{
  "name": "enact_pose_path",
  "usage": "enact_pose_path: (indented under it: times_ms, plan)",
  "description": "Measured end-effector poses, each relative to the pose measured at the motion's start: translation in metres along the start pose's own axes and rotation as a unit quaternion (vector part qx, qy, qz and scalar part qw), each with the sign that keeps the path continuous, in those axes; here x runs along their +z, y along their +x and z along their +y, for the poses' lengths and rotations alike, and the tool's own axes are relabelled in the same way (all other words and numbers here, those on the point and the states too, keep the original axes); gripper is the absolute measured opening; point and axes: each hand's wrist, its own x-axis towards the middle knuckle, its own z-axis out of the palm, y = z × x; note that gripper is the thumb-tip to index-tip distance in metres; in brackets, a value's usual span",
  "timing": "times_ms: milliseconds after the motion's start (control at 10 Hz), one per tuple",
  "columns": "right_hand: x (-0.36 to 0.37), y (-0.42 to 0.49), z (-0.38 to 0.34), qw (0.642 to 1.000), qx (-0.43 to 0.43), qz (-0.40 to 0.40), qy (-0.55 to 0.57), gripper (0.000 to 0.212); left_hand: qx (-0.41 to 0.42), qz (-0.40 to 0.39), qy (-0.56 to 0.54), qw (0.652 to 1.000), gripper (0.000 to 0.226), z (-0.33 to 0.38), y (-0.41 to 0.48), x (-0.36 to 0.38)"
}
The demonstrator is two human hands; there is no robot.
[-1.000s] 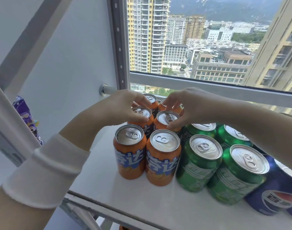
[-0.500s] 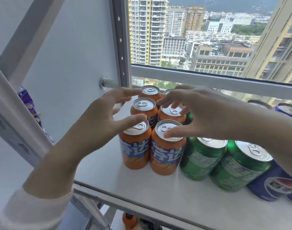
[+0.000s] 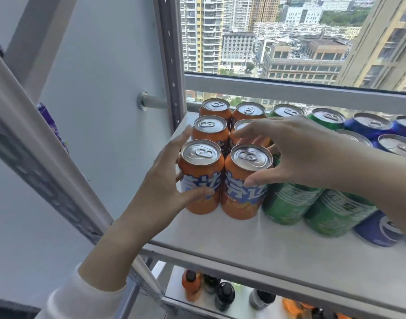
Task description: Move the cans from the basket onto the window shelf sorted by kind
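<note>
My left hand [image 3: 160,180] lies spread against the near-left orange can [image 3: 202,178], fingers straight along its side, thumb on its label. My right hand [image 3: 308,153] hovers spread, thumb tip touching the near-right orange can [image 3: 243,189]. Both stand between my hands on the window shelf [image 3: 266,249], with green cans [image 3: 289,203] beneath my right palm.

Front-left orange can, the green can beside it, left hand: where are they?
Front-left orange can [image 3: 201,153], head view, centre of lid.
Green can beside it [image 3: 287,203], head view, label side.
Left hand [image 3: 162,183], head view, middle of hand.
</note>
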Motion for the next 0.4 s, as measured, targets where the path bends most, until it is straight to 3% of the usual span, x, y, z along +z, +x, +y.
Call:
enact_pose_path:
  times_ms: [300, 400]
  plan:
    - [0.006, -0.011, -0.003, 0.998, 0.013, 0.050, 0.023, 0.074, -0.015, 0.011, -0.050, 0.999, 0.092, -0.007, -0.006, 0.007]
    - [0.017, -0.032, -0.013, 0.984, 0.013, 0.174, 0.033, 0.069, -0.021, 0.078, -0.064, 0.995, 0.094, -0.002, -0.023, 0.018]
